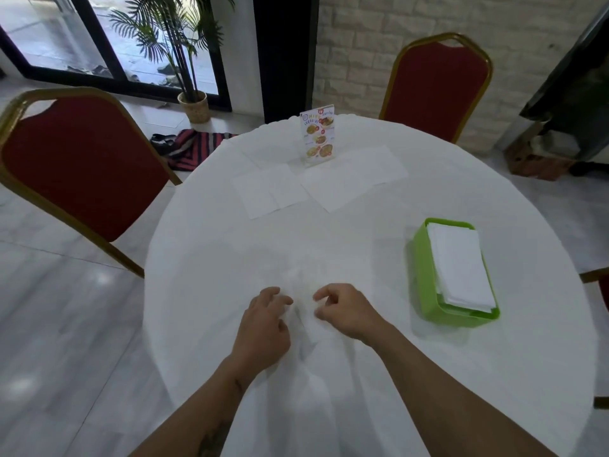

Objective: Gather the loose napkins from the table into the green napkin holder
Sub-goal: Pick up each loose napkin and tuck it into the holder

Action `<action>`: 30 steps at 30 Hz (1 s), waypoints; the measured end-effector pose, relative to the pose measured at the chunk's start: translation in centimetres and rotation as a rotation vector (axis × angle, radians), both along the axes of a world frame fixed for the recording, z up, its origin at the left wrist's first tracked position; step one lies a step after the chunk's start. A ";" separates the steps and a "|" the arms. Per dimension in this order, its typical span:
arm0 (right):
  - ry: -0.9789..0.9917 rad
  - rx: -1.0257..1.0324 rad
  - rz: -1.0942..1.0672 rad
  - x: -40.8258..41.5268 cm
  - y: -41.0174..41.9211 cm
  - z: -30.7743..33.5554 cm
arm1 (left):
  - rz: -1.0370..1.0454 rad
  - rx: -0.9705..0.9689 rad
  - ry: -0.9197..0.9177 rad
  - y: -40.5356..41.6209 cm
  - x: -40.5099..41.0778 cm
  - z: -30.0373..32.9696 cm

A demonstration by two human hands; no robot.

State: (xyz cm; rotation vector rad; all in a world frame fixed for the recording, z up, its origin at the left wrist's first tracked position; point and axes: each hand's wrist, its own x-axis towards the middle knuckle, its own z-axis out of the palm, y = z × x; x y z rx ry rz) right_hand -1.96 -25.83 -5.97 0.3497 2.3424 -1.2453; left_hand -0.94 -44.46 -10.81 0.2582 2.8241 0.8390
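Note:
The green napkin holder [425, 285] lies on the right of the round white table [346, 245], with a stack of white napkins [459, 265] inside it. Loose white napkins lie flat at the far side: a pair on the left [263, 191] and a larger spread on the right [356, 176]. My left hand [263, 328] and my right hand [346, 311] rest close together on the tablecloth near the front edge, fingers curled and apart. Neither hand holds a napkin. A fold of the white cloth bunches between them.
An upright menu card [318, 135] stands behind the loose napkins. Red chairs with gold frames stand at the left [75, 166] and at the far right [438, 87]. A potted plant [194, 107] and a striped bag [191, 150] sit on the floor beyond.

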 end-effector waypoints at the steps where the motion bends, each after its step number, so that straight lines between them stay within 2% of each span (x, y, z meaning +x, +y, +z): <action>1: -0.029 0.000 0.043 0.2 -0.1 -0.3 | 0.015 0.008 0.002 -0.2 0.1 0.0; 3: 0.016 0.079 -0.027 0.2 -0.3 -1.1 | 0.045 0.026 0.009 -0.5 0.3 0.2; 5: 0.067 0.253 -0.132 0.3 -0.2 -1.7 | 0.038 0.017 -0.003 -0.5 0.4 0.4; 8: -0.002 0.402 -0.144 0.8 -0.5 -2.0 | -0.060 -0.046 -0.044 -0.2 0.7 0.8; 12: -0.076 0.199 -0.221 0.4 -1.2 -2.0 | -0.303 -0.212 -0.063 0.7 1.0 1.0; 14: -0.134 0.092 -0.204 -0.3 -1.6 -1.8 | -0.351 -0.264 -0.066 0.9 1.2 0.9; 16: -0.145 0.033 -0.207 -0.6 -1.9 -1.5 | -0.341 -0.259 -0.072 0.9 1.3 0.9; 24: -0.044 0.145 -0.320 0.2 -3.1 -2.4 | -0.302 -0.162 -0.089 0.1 1.3 1.2; 30: -0.093 -0.136 -0.423 0.0 -3.0 -2.9 | -0.277 -0.105 -0.075 -0.3 1.8 1.0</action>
